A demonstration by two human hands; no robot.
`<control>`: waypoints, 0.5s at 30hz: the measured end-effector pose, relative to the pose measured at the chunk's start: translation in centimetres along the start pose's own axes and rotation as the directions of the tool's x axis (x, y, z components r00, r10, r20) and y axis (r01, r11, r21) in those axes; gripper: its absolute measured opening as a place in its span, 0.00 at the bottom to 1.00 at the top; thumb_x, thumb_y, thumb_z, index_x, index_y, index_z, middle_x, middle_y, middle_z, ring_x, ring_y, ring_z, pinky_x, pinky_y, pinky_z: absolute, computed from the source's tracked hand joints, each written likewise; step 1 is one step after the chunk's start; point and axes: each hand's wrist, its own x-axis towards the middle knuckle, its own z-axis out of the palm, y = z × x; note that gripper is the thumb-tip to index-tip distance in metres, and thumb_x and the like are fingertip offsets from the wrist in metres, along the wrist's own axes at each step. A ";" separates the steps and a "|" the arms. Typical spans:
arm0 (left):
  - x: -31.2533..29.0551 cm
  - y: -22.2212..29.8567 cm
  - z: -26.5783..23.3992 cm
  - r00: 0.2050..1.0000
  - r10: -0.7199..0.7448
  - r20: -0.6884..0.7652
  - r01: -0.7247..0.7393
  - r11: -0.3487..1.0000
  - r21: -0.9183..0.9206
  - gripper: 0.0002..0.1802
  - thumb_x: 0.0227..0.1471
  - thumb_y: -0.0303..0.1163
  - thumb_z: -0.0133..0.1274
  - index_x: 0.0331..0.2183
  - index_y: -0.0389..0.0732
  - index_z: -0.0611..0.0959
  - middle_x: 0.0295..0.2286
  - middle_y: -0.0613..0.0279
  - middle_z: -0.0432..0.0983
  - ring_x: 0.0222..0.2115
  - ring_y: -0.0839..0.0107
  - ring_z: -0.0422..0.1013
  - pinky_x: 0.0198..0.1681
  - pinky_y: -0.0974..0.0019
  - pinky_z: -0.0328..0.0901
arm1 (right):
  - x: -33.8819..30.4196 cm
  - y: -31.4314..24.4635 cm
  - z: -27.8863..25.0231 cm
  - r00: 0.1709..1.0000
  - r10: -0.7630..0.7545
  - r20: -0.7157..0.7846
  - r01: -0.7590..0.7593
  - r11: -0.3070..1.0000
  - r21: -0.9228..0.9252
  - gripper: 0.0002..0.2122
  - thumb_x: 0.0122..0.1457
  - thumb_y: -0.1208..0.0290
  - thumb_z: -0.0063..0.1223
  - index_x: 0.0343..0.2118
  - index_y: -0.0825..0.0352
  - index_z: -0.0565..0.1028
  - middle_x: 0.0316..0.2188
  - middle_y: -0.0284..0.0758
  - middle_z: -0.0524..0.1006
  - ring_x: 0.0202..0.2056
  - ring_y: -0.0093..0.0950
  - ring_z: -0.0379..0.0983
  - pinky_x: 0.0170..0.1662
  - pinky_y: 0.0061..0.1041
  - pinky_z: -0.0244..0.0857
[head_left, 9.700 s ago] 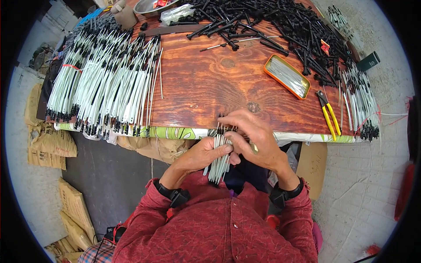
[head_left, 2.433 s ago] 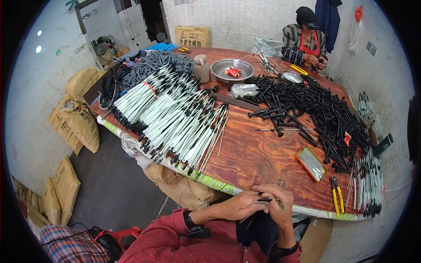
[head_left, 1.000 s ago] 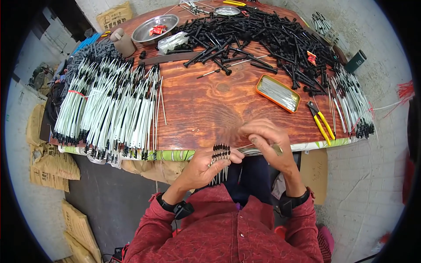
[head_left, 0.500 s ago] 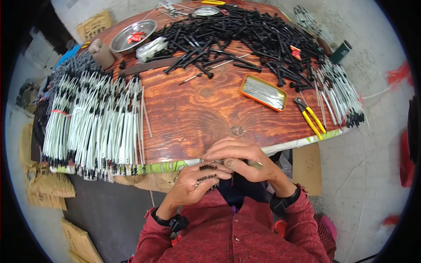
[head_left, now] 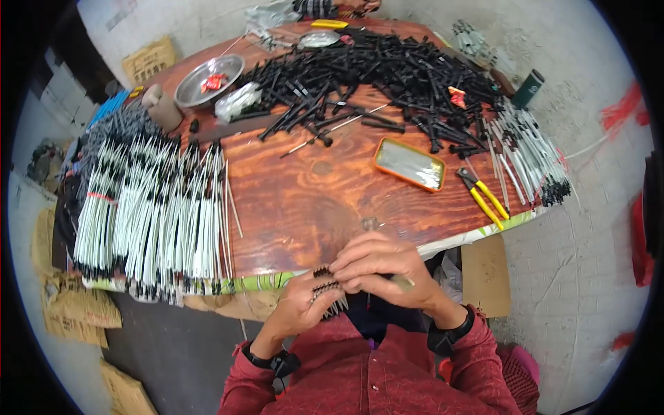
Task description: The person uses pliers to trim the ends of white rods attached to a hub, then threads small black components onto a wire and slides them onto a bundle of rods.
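Near the table's front edge, my left hand (head_left: 301, 304) is closed around a small piece with rows of black teeth (head_left: 325, 287). Thin grey prongs stick out below its fingers. My right hand (head_left: 384, 266) is bent over it, thumb and fingertips together at the toothed piece. What the fingertips pinch is too small to tell. A short pale end of something (head_left: 403, 282) juts from under the right palm. Beyond the hands lies an orange-rimmed tin (head_left: 395, 184) filled with thin silvery pins. Yellow-handled pliers (head_left: 484, 199) rest to its right.
Bundled white rods with black ends (head_left: 149, 221) cover the table's left side; more white rods (head_left: 529, 155) lie at right. A heap of black plastic parts (head_left: 387, 69) spreads across the back. A metal bowl (head_left: 190, 90) stands back left, a dark green cup (head_left: 529, 88) far right.
My right hand's fingers have drawn together and lifted slightly at the toothed piece; the thin needle-like line between the hands no longer shows. The view has tilted a little, shifting the table downward.
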 end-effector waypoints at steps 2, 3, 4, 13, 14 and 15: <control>0.0 0.9 -0.3 1.000 -0.003 -0.014 0.004 1.000 0.031 0.11 0.51 0.27 0.54 0.39 0.37 0.83 0.35 0.50 0.79 0.36 0.52 0.75 0.39 0.59 0.69 | 0.5 -1.0 0.2 0.998 -0.057 -0.024 0.054 0.993 -0.110 0.11 0.49 0.71 0.66 0.37 0.64 0.83 0.37 0.34 0.79 0.38 0.31 0.75 0.42 0.31 0.66; 0.0 1.2 -0.2 1.000 -0.010 -0.020 0.011 0.999 0.046 0.11 0.51 0.27 0.55 0.38 0.37 0.83 0.35 0.49 0.79 0.35 0.52 0.75 0.38 0.59 0.69 | 0.6 -1.5 0.3 0.996 -0.082 -0.034 0.076 0.984 -0.161 0.11 0.48 0.70 0.66 0.36 0.64 0.83 0.35 0.32 0.79 0.36 0.30 0.75 0.40 0.30 0.66; 0.0 1.1 0.1 1.000 0.001 -0.003 -0.001 0.999 0.048 0.11 0.51 0.27 0.55 0.38 0.37 0.83 0.35 0.49 0.79 0.35 0.52 0.75 0.38 0.59 0.69 | 0.7 -2.0 0.3 0.995 -0.085 -0.051 0.075 0.982 -0.173 0.11 0.48 0.70 0.66 0.36 0.64 0.83 0.35 0.32 0.79 0.36 0.30 0.75 0.40 0.30 0.66; -0.1 0.7 1.4 0.998 0.055 -0.035 -0.057 0.998 -0.040 0.09 0.48 0.23 0.55 0.35 0.36 0.84 0.34 0.51 0.79 0.34 0.54 0.76 0.36 0.61 0.69 | 0.6 -3.3 0.6 0.975 -0.221 0.014 0.200 0.851 -0.486 0.11 0.46 0.68 0.67 0.34 0.62 0.82 0.27 0.29 0.74 0.28 0.28 0.72 0.29 0.25 0.65; -0.2 0.7 1.5 0.997 0.070 -0.031 -0.071 0.996 -0.044 0.08 0.48 0.23 0.55 0.34 0.36 0.84 0.34 0.51 0.79 0.34 0.55 0.76 0.36 0.61 0.68 | 0.5 -3.3 0.7 0.974 -0.225 0.017 0.204 0.847 -0.491 0.11 0.46 0.68 0.67 0.34 0.63 0.81 0.27 0.29 0.73 0.28 0.28 0.72 0.28 0.26 0.65; -0.4 0.8 1.5 0.996 0.082 -0.025 -0.083 0.995 -0.050 0.08 0.48 0.22 0.55 0.34 0.36 0.84 0.33 0.52 0.79 0.34 0.55 0.76 0.36 0.61 0.68 | 0.4 -3.4 0.8 0.974 -0.226 0.019 0.205 0.844 -0.496 0.11 0.46 0.68 0.67 0.34 0.63 0.81 0.27 0.29 0.73 0.28 0.28 0.72 0.28 0.26 0.65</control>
